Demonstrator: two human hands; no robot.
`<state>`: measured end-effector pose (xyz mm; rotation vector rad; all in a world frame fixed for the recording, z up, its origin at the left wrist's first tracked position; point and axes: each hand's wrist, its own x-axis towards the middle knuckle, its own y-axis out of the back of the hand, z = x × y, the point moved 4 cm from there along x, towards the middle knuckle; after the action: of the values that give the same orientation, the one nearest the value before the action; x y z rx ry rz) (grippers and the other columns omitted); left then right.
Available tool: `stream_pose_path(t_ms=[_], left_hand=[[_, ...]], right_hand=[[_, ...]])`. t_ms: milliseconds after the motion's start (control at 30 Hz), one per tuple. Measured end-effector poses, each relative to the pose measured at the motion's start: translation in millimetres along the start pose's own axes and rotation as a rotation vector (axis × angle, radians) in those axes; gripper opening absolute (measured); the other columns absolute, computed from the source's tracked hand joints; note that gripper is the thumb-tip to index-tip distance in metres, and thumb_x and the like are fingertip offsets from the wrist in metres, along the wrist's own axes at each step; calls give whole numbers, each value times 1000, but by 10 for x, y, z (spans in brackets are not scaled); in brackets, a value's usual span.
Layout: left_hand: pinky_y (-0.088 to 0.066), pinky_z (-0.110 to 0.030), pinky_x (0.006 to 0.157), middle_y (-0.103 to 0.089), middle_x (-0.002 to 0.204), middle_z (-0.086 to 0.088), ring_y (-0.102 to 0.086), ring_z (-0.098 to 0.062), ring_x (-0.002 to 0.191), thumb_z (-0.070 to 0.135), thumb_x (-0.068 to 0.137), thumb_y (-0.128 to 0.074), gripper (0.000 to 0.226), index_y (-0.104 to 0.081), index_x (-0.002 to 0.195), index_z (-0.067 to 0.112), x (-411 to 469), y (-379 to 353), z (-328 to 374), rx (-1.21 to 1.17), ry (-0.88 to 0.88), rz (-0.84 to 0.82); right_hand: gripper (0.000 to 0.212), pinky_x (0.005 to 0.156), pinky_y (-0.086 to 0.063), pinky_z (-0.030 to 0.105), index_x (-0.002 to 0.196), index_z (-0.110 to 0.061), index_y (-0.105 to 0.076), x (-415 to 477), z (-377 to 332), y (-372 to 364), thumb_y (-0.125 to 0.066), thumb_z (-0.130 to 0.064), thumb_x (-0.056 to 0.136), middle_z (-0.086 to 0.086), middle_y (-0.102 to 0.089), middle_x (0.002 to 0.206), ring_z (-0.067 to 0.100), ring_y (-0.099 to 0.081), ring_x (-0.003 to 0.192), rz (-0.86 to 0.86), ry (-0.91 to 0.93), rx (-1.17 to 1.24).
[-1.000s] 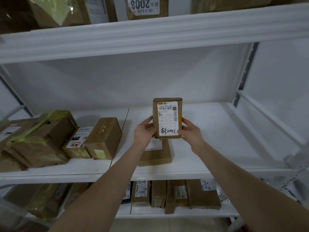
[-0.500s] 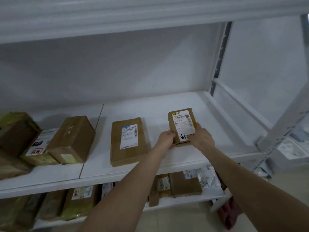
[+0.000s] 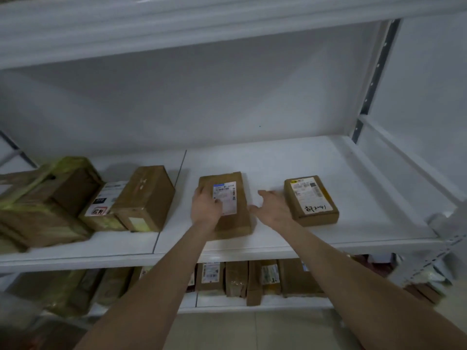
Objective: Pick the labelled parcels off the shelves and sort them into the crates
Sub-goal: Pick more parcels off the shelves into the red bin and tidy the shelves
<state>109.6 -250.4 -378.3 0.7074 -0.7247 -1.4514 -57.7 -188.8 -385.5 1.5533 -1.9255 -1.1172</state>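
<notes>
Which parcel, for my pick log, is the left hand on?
The middle parcel, with the blue-topped label: the left hand rests on it. The handwritten parcel lies to its right.

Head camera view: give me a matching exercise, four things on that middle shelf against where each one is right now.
1 left hand
2 right hand
3 parcel marked 2041
4 yellow-taped parcel

A in the pile on the left
B resting on the middle parcel
C open, between two parcels
D rightmost on the shelf

Pairs: 1-B, 2-C, 3-D, 4-A
</notes>
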Motion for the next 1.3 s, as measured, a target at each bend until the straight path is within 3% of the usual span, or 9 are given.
stream_pose_path(t_ms=[67, 133, 233, 300, 467, 633, 900, 1133, 1300], left_hand=[[-39, -40, 103, -33, 150, -14, -40, -31, 133, 19, 93, -55, 57, -34, 144, 7, 20, 76, -295, 72, 96, -89], [-39, -36, 100, -40, 144, -17, -43, -31, 130, 21, 94, -55, 55, -35, 141, 2, -31, 83, -456, 43, 161, -200], [-44, -35, 101, -55, 133, -16, -54, -30, 118, 14, 89, -62, 48, -47, 133, 3, -134, 3, -556, -209, 179, -297], [-45, -35, 101, -56, 133, -9, -55, -26, 117, 4, 83, -66, 58, -46, 137, 9, -184, -18, -570, -346, 155, -294], [-42, -37, 106, -45, 143, -2, -50, -26, 126, -12, 80, -60, 81, -28, 149, 17, -233, 18, -406, -499, 69, -206], [-42, -33, 106, -47, 143, -1, -49, -21, 127, -14, 81, -58, 77, -32, 148, 15, -259, -15, -164, -582, 8, -180], [-49, -49, 98, -56, 132, -10, -55, -29, 117, -5, 85, -63, 71, -37, 145, 23, -237, -233, -120, -622, 104, -233], [-48, -43, 99, -50, 139, -16, -55, -32, 118, -4, 91, -55, 58, -37, 145, 12, -358, -534, 40, -618, 217, -365], [-41, -35, 105, -44, 145, -11, -46, -26, 129, 2, 91, -57, 55, -41, 143, 12, -372, -320, 126, -434, 81, -303]], right_hand=[[71, 105, -40, 39, 146, -15, -34, 0, -91, -211, -64, -43, 87, 11, -41, 143, 29, -41, 131, -72, -19, 93], [66, 98, -42, 33, 141, -17, -40, -8, -142, -354, -68, -36, 85, 9, -51, 136, 26, -50, 123, -99, -6, 168], [62, 87, -42, 23, 139, -21, -43, -12, -168, -444, -71, -24, 84, 4, -58, 133, 21, -55, 117, -105, 15, 229], [67, 85, -41, 22, 142, -22, -42, -28, -156, -407, -72, -19, 82, 3, -57, 133, 21, -55, 117, -69, 19, 220], [74, 96, -48, 34, 146, -25, -34, -71, -90, -212, -69, -12, 82, 6, -49, 138, 25, -53, 120, 39, 28, 128], [71, 98, -47, 36, 146, -28, -31, -112, -18, -76, -67, -17, 86, 5, -39, 143, 25, -49, 123, 68, 22, 43], [71, 109, -38, 38, 146, -26, -36, -172, 138, 7, -70, -32, 84, 6, -26, 148, 26, -43, 128, 53, -6, -4], [66, 111, -33, 43, 147, -29, -31, -236, 214, 23, -60, -41, 88, 6, -19, 154, 30, -23, 139, 37, 4, -148], [63, 113, -30, 43, 148, -27, -29, -224, 117, 31, -55, -36, 91, 7, -16, 157, 30, -16, 144, 81, 26, -169]])
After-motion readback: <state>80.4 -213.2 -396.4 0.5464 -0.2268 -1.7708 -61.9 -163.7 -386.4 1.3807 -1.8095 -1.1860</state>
